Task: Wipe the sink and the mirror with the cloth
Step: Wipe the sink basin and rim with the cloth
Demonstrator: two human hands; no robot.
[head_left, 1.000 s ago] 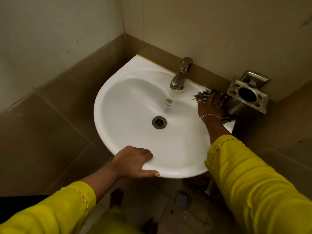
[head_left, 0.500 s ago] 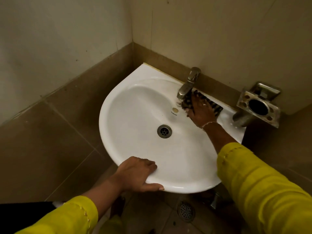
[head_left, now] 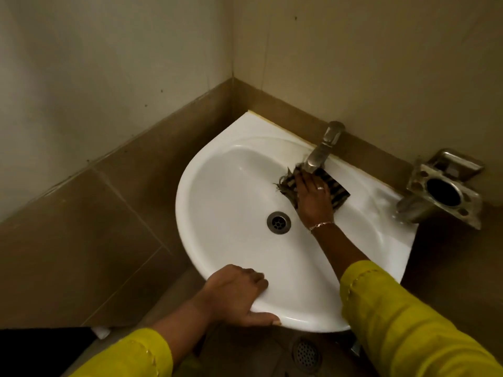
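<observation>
A white corner sink [head_left: 231, 186] is fixed where two walls meet, with a metal drain [head_left: 278, 222] in its bowl. My right hand [head_left: 313, 198] lies flat on a dark striped cloth [head_left: 336, 190], pressing it onto the basin's back slope just below the metal tap [head_left: 322, 151]. My left hand [head_left: 236, 293] grips the sink's front rim, thumb under the edge. No mirror is in view.
A metal wall holder [head_left: 442, 189] with a round hole juts out to the right of the sink. Brown tiles cover the lower walls. A floor drain [head_left: 306, 355] sits below the sink's front edge.
My right hand has slid the cloth left from the sink's right ledge near the holder to under the tap and down into the basin. My left hand has stayed on the rim.
</observation>
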